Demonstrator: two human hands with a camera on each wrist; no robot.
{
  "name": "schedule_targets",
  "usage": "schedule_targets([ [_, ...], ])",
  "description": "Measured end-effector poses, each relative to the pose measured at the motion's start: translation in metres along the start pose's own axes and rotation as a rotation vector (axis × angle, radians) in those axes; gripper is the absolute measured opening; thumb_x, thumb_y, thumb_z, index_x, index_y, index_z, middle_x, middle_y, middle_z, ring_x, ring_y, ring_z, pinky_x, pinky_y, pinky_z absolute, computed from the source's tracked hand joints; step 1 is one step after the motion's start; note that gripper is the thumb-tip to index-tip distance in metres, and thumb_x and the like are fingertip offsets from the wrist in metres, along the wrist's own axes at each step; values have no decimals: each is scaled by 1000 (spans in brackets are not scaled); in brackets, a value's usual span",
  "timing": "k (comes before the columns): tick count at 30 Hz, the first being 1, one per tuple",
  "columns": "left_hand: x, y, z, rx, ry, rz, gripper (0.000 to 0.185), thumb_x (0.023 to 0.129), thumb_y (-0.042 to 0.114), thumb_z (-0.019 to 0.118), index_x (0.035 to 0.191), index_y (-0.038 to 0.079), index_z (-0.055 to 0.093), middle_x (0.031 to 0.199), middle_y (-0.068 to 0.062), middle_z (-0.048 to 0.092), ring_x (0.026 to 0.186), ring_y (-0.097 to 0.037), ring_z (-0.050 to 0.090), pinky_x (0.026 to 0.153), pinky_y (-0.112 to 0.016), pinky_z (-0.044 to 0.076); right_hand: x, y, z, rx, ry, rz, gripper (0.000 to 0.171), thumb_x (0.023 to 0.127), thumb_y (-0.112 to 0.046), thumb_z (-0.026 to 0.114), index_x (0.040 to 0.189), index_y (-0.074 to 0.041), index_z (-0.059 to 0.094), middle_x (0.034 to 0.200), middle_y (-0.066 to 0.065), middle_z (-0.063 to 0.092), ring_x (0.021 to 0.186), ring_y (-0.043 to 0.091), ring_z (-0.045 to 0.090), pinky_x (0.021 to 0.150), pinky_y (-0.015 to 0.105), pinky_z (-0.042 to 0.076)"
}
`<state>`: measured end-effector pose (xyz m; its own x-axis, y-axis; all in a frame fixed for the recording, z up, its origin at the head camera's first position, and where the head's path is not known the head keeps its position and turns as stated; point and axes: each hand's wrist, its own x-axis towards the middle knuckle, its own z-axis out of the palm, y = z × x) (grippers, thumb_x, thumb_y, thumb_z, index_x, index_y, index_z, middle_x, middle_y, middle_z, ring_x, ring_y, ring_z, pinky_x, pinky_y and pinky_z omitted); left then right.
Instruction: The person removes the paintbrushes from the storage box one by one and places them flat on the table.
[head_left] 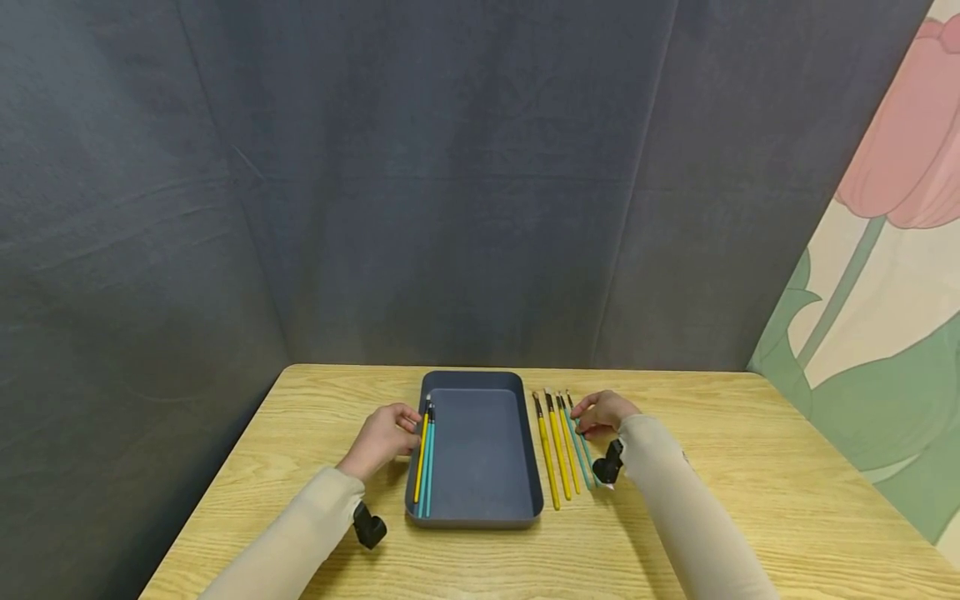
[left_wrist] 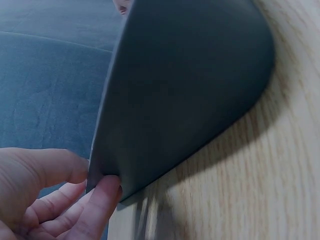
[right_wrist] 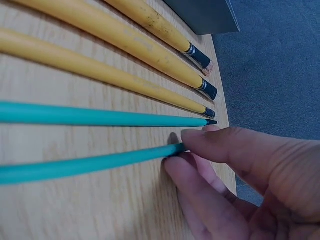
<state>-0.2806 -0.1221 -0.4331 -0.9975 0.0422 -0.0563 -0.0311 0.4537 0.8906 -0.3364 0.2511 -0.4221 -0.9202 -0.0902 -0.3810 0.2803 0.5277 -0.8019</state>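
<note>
My left hand (head_left: pixel 384 437) pinches the left wall of a dark grey tray (head_left: pixel 491 458). In the left wrist view its thumb is at the rim and a finger lies against the tray's outer wall (left_wrist: pixel 190 85). Inside the tray, along its left side, lie a yellow paintbrush (head_left: pixel 422 458) and two teal ones. To the right of the tray, my right hand (head_left: pixel 603 414) pinches the outermost teal paintbrush (right_wrist: pixel 95 164) near its bristle end, which the fingers partly hide. A second teal paintbrush (right_wrist: pixel 100 116) lies just beside it on the wood.
Three yellow paintbrushes (head_left: pixel 546 454) lie side by side between the tray and the teal ones, bristles pointing away. The light wooden table (head_left: pixel 315 417) backs onto a dark grey curtain (head_left: pixel 465 208). A wall with a painted tulip (head_left: pixel 900 133) stands on the right.
</note>
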Motion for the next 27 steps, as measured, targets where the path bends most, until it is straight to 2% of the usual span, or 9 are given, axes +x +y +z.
schedule_targets([
  [5, 0, 0, 0, 0, 1, 1, 32, 74, -10, 68, 105, -3, 63, 91, -12, 58, 72, -19, 59, 62, -31, 60, -3, 0, -2, 32, -36, -8, 27, 85, 7, 65, 111, 10, 59, 79, 8, 66, 55, 7, 59, 56, 21, 56],
  [14, 0, 0, -1, -8, -7, -5, 32, 75, -9, 68, 107, -4, 63, 94, -15, 59, 74, -19, 60, 63, -32, 60, -8, -2, -16, 50, -82, -42, 37, 88, 4, 62, 123, 11, 55, 91, 12, 71, 73, 13, 68, 69, 28, 60],
  [21, 1, -1, -1, -3, -4, -6, 31, 76, -8, 69, 106, -4, 63, 92, -13, 58, 73, -19, 60, 62, -32, 60, -11, -20, -24, 138, -172, -118, 42, 91, 2, 58, 131, 12, 47, 96, 12, 68, 82, 15, 69, 83, 34, 59],
  [27, 1, 0, 0, -12, -1, -3, 33, 74, -9, 68, 105, -4, 63, 90, -12, 58, 72, -18, 60, 61, -31, 60, -18, -46, -9, 184, -211, -170, 42, 93, 0, 57, 132, 11, 47, 94, 4, 68, 86, 14, 68, 91, 37, 56],
])
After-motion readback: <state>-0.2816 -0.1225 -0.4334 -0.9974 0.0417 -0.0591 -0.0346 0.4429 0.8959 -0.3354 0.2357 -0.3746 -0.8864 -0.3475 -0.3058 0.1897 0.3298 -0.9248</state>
